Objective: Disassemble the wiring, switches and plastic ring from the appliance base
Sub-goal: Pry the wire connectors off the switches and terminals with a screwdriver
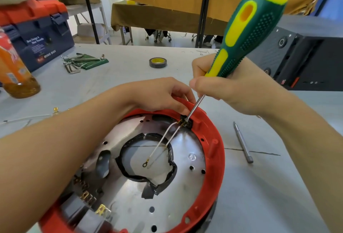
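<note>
The right hand (pixel 228 88) has its grip clamped round the lower end of a green and yellow screwdriver (pixel 246 34), fingers curled on the handle, shaft slanting down to the left. The tip sits at a small black switch (pixel 186 122) set into the inner wall of the red ring (pixel 215 151); the exact point of contact is too small to make out. The left hand (pixel 159 95) rests on the ring's far rim just beside the switch, fingers curled down over the edge; it seems to pinch the rim, but its fingertips are hidden behind the plastic, so I cannot tell how tight that grip is.

Two thin wires (pixel 163 143) run from the switch terminals down over the central hole, one ending in a loose ring terminal. The base (pixel 185 177) lies on the tabletop (pixel 269 195) in front of the person: a shiny metal plate with punched holes and a ragged black-taped opening, circled by the red ring. The left forearm covers the base's near left side, where brass terminals (pixel 101 210) show only in part and blurred.

A metal bit (pixel 243 142) lies right of the base. Farther off are a tape roll (pixel 158 62), hex keys (pixel 79 62), an orange bottle (pixel 14 65) and a toolbox (pixel 37 28)
</note>
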Demonstrator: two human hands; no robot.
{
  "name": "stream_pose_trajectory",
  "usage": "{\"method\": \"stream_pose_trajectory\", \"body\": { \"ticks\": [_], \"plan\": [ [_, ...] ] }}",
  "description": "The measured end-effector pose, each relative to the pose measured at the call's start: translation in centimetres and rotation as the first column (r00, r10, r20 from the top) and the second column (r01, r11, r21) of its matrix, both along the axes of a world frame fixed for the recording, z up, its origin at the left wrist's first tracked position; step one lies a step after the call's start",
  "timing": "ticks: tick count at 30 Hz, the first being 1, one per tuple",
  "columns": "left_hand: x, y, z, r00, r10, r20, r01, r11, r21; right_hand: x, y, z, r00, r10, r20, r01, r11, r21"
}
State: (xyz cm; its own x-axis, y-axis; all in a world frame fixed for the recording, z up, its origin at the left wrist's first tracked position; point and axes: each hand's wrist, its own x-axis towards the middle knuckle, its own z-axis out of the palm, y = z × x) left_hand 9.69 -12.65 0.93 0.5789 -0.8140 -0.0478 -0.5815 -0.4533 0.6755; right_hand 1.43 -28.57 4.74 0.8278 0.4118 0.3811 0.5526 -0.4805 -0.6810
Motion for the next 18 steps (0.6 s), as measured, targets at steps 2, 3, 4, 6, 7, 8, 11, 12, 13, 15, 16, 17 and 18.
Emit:
{"method": "stream_pose_trajectory", "body": {
  "ticks": [2,3,4,6,7,8,11,12,13,15,16,17,18],
  "plan": [
    [0.1,0.0,-0.1,1.0,0.014,0.02,-0.014,1.0,-0.012,0.0,0.3,0.1,1.0,0.023,-0.004,-0.023,0.999,-0.023],
    [0.2,0.0,-0.1,0.999,0.021,0.031,-0.021,1.0,-0.017,0.1,0.4,0.2,1.0,0.027,-0.001,-0.027,0.999,-0.032],
    [0.2,0.1,-0.1,0.999,0.021,0.039,-0.021,1.0,-0.016,0.2,0.5,0.1,1.0,0.029,0.001,-0.029,0.999,-0.039],
    [0.2,0.0,-0.1,0.999,0.015,0.051,-0.015,1.0,0.0,0.3,0.7,0.1,0.999,0.033,-0.001,-0.033,0.999,-0.039],
    [0.2,0.0,-0.1,0.999,0.012,0.052,-0.013,1.0,0.009,0.5,0.7,0.0,0.999,0.035,-0.005,-0.035,0.999,-0.033],
    [0.2,-0.1,0.0,0.999,0.009,0.047,-0.01,1.0,0.014,0.6,0.6,-0.2,0.999,0.037,-0.008,-0.037,0.999,-0.024],
    [0.0,-0.1,0.2,1.0,-0.01,0.023,0.009,0.999,0.038,0.9,0.2,-0.6,1.0,0.011,-0.014,-0.01,0.999,0.038],
    [0.0,-0.1,0.2,1.0,-0.017,0.016,0.016,0.999,0.046,1.0,0.0,-0.7,1.0,-0.005,-0.019,0.006,0.998,0.066],
    [0.0,-0.1,0.2,1.0,-0.021,0.008,0.021,0.999,0.05,1.1,-0.2,-0.9,0.999,-0.018,-0.029,0.021,0.994,0.105],
    [0.0,0.0,0.2,1.0,-0.015,-0.003,0.015,0.998,0.058,1.2,-0.7,-1.3,0.998,-0.032,-0.053,0.042,0.979,0.2],
    [0.1,0.0,0.3,1.0,-0.008,-0.001,0.008,0.998,0.062,1.3,-0.9,-1.6,0.997,-0.036,-0.061,0.049,0.971,0.236],
    [0.1,0.0,0.2,1.0,-0.001,-0.001,0.001,0.998,0.066,1.4,-1.1,-1.9,0.997,-0.041,-0.068,0.057,0.964,0.26],
    [0.1,0.0,0.2,1.0,0.006,-0.004,-0.005,0.998,0.069,1.5,-1.4,-2.2,0.996,-0.045,-0.078,0.065,0.957,0.281]
  ]
}}
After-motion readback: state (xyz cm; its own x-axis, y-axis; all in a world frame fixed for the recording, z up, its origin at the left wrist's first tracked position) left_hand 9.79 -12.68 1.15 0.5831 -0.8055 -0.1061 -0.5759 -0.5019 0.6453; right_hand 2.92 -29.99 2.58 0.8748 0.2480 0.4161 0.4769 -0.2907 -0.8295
